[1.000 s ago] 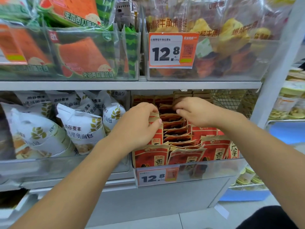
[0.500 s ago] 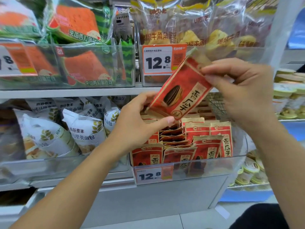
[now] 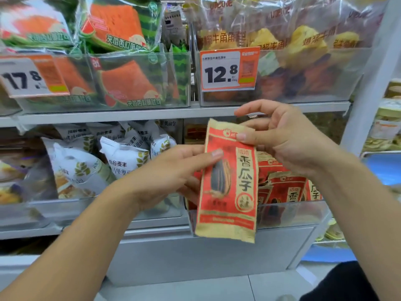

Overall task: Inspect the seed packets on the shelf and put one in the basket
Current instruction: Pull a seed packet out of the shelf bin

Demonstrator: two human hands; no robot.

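Observation:
A red and tan seed packet (image 3: pixel 230 192) with a sunflower seed picture hangs upright in front of the shelf, front side facing me. My left hand (image 3: pixel 173 177) grips its left edge, thumb on the front. My right hand (image 3: pixel 282 137) pinches its top right corner with thumb and fingers. Behind it, several more red seed packets (image 3: pixel 286 187) stand in a clear bin (image 3: pixel 303 216) on the lower shelf. No basket is in view.
White bread bags (image 3: pixel 121 161) fill the bin to the left. The upper shelf (image 3: pixel 108 115) holds watermelon-toast bags (image 3: pixel 121 29) and croissant bags (image 3: pixel 303 40) behind price tags (image 3: pixel 229 69). A white upright post (image 3: pixel 368 83) stands at the right. Grey floor tiles lie below.
Both hands lifted one seed packet out of the bin, then turned it from tilted to upright and lowered it in front of the bin.

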